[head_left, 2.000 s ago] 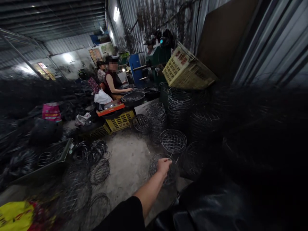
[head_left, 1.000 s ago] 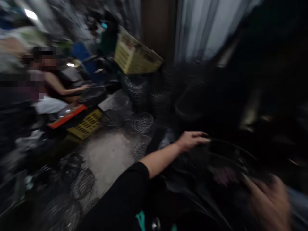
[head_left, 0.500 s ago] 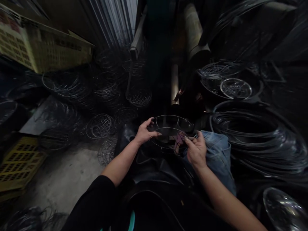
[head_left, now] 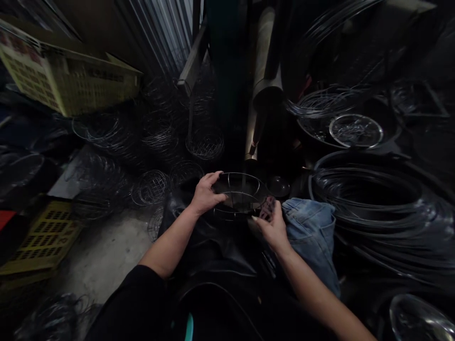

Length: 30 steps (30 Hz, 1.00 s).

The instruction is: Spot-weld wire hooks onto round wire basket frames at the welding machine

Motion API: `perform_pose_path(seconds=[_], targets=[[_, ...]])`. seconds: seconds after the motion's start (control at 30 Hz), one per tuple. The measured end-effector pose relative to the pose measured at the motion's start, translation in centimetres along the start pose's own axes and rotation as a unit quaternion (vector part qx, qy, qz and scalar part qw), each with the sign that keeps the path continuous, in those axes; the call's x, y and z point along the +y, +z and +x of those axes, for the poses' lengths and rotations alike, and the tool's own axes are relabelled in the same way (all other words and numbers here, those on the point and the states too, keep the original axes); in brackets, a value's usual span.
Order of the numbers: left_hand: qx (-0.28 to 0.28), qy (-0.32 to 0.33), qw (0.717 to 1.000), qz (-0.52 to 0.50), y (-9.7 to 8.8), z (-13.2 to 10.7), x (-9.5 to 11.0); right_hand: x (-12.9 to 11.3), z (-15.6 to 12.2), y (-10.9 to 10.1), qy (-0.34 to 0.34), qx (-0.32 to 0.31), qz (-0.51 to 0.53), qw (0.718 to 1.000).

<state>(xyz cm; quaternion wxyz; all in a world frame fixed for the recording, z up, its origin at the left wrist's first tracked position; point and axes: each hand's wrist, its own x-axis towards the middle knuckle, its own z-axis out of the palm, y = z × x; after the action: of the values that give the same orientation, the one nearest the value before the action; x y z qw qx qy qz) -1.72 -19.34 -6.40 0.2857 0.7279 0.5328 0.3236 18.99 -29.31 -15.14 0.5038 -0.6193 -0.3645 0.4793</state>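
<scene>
Beside a pale yellow plastic crate (head_left: 71, 80), the left hand (head_left: 205, 194) grips the left rim of a round dark wire basket (head_left: 241, 195) over the lap, while the right hand (head_left: 270, 226) pinches its near rim, left of big black wire coils (head_left: 373, 199).

a metal workshop with corrugated sheet walls (head_left: 159, 28) and a concrete floor (head_left: 103, 255). stacks of wire baskets (head_left: 152, 187) cover the floor, large coils of black wire (head_left: 373, 199) lie at right, and yellow plastic crates (head_left: 46, 237) sit at left.
</scene>
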Motion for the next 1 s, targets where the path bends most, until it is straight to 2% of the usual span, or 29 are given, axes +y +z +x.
perform_pose_path(seconds=[0.1, 0.17, 0.3, 0.4, 0.57, 0.73, 0.83, 0.9, 0.93, 1.0], targets=[[-0.013, 0.029, 0.995, 0.093, -0.1, 0.2, 1.2, 0.3, -0.4, -0.7, -0.031, 0.016, -0.077, 0.996], [-0.024, 0.042, 0.990, 0.131, 0.0, 0.3, 2.1, -0.1, -0.7, -1.2, -0.086, 0.024, -0.132, 0.987], [-0.058, 0.078, 0.987, 0.126, 0.4, 0.4, 3.4, -1.3, -1.3, -2.1, -0.176, 0.055, -0.172, 0.968], [-0.064, 0.090, 0.988, 0.107, 0.8, 0.3, 4.1, -1.9, -1.5, -2.6, -0.179, 0.068, -0.136, 0.972], [-0.018, 0.078, 0.992, 0.099, 0.9, 0.2, 4.2, -2.5, -1.3, -2.9, -0.176, 0.057, -0.106, 0.977], [0.015, 0.118, 0.989, 0.091, -0.2, -0.5, 3.8, -2.8, -1.6, -2.7, -0.193, 0.091, -0.107, 0.971], [0.084, 0.150, 0.979, 0.106, -2.5, -1.0, 3.6, -3.1, -1.9, -3.1, -0.217, 0.102, -0.116, 0.964], [0.179, 0.157, 0.962, 0.136, -5.0, -0.8, 2.9, -3.3, -1.9, -3.8, -0.227, 0.096, -0.113, 0.963], [0.238, 0.140, 0.948, 0.158, -6.4, -0.6, 2.3, -3.4, -2.1, -4.2, -0.224, 0.093, -0.107, 0.964], [0.319, 0.073, 0.922, 0.208, -9.4, -0.8, 1.0, -3.6, -3.1, -5.0, -0.196, 0.087, -0.096, 0.972]])
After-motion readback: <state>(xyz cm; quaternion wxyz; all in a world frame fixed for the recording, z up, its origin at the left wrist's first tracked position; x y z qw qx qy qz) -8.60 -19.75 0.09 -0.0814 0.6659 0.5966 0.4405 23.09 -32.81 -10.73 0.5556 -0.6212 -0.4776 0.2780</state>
